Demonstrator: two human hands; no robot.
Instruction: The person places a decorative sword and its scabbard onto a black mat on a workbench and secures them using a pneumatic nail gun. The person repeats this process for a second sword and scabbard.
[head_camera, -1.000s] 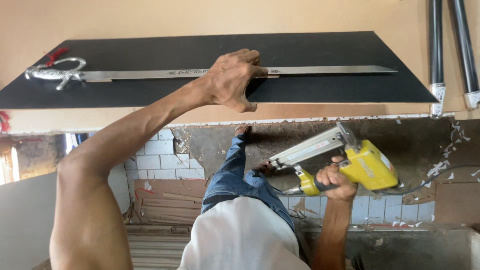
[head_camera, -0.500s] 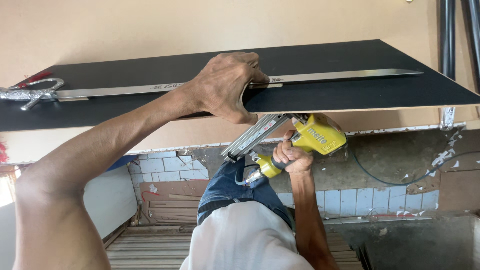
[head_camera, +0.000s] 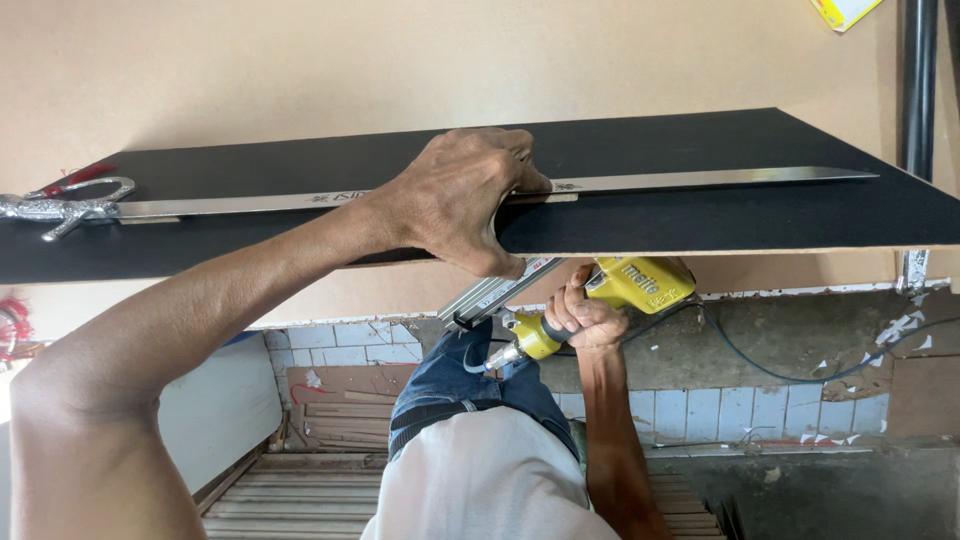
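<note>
Under the near edge of the black board (head_camera: 760, 215), your right hand (head_camera: 583, 318) grips the yellow nail gun (head_camera: 600, 295) — keep its nose square to the underside and steady before firing. Above, your left hand (head_camera: 455, 200) presses flat, fingers spread, over the sword (head_camera: 480, 192) — hold firm, fingers clear of the fastening line. The blade runs left to right across the board, hilt far left.

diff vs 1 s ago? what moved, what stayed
The right hand brought the yellow nail gun up and leftward, from out in the open to just under the black board's front edge, below the left hand. Nothing was grasped or released. The left hand stays pressed on the sword, which lies flat on the board.
</note>
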